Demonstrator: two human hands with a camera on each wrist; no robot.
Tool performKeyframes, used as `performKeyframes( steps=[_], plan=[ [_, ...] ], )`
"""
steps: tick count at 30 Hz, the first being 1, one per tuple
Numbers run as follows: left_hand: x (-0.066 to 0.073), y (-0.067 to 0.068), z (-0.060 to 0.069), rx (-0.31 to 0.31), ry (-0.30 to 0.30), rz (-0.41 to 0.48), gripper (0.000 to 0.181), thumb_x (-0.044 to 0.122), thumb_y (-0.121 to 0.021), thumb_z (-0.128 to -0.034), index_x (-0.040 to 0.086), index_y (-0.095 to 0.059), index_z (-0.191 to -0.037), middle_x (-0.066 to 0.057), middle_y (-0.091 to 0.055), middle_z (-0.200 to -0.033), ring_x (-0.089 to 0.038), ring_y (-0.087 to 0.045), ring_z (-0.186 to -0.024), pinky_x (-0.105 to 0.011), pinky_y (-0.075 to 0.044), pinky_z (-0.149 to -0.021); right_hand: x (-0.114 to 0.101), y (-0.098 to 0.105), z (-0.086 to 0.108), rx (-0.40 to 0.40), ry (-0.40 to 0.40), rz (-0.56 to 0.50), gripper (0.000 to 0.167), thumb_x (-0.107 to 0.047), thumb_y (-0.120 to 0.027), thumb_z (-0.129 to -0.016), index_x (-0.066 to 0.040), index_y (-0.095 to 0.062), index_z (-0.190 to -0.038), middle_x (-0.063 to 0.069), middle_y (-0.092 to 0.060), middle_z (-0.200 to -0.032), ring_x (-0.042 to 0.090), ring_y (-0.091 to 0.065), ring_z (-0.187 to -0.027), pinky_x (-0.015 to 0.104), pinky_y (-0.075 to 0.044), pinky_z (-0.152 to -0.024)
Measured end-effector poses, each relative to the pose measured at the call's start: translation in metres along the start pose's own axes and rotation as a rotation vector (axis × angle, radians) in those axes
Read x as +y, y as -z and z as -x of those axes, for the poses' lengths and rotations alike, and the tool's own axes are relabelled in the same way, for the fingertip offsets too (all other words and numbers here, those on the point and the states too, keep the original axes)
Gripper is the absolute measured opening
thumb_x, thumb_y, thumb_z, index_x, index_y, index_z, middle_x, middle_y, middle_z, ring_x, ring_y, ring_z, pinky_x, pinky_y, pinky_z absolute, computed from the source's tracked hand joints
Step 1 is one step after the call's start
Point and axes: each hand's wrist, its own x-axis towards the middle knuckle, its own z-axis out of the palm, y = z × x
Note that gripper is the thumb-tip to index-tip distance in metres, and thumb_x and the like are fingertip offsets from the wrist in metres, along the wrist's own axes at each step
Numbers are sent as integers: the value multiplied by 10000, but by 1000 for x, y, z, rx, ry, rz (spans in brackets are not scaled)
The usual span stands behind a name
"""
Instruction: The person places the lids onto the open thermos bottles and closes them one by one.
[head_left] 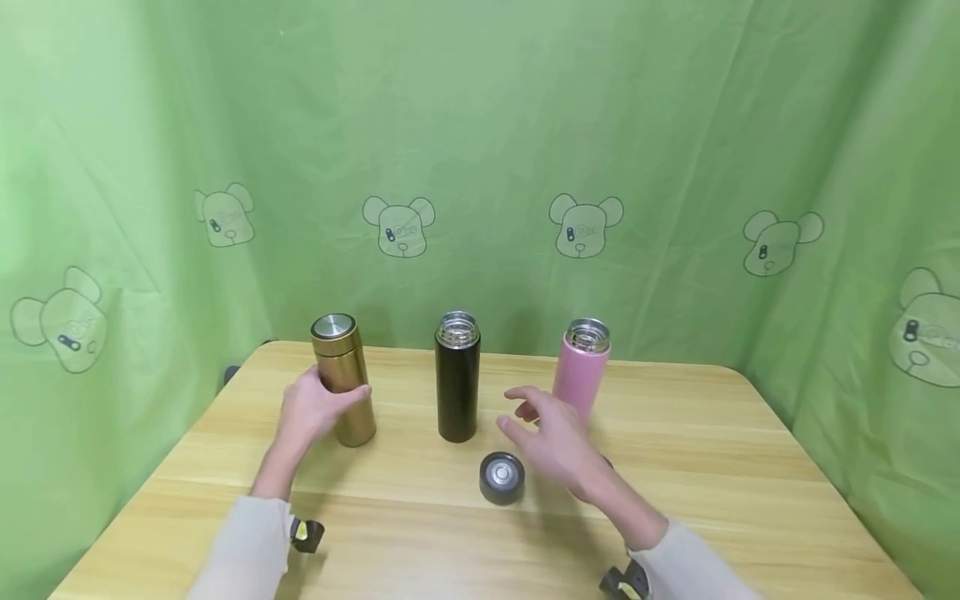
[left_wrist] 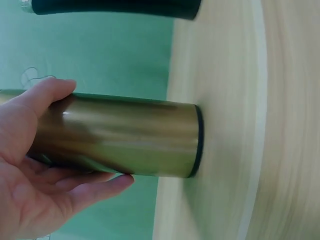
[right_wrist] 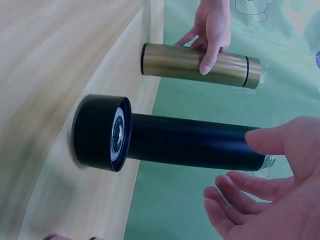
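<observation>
A gold thermos with its lid on stands at the left of the table. My left hand grips its body, the thumb on one side and the fingers on the other, as the left wrist view shows. In the middle stands a lidless black thermos, its metal neck bare. A black cap lies in front of it with its inner side up. My right hand is in the air between the black thermos and a lidless pink thermos, fingers loosely bent, holding nothing. It hides the pink thermos's lower part.
The light wooden table has a rounded back edge. Green curtains printed with bear heads surround it on the back and sides. A small dark edge peeks out behind the right wrist, mostly hidden. Both forearms carry wrist-worn devices.
</observation>
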Motion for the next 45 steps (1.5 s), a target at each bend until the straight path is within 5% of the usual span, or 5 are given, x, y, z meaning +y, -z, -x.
performKeyframes(
  steps=[14,21,45],
  plan=[
    [-24,24,-22,160,1,-66,714,544,-757,-840,-23,-587,-1239,-267,-692,-1178,-420,-698,-1016,-537,-566,-877,-2,4,-1,67,14,3,352,-299,-708,-942,-160,-674,-1263,10,-699,-971,191,-647,-974,431,-532,-897],
    [-34,27,-33,221,45,-77,820,594,-748,-837,-49,-516,-1289,-301,-667,-1172,-441,-691,-994,-542,-576,-841,0,5,-1,68,26,2,360,-293,-708,-943,-142,-670,-1268,12,-700,-966,195,-653,-967,429,-539,-892],
    [-33,38,-29,58,32,-89,928,602,-687,-886,-66,-355,-1439,-338,-553,-1359,-500,-588,-1202,-595,-492,-1007,3,10,2,48,-20,-23,357,-271,-694,-952,-142,-653,-1283,21,-690,-977,188,-651,-931,354,-542,-795]
  ],
)
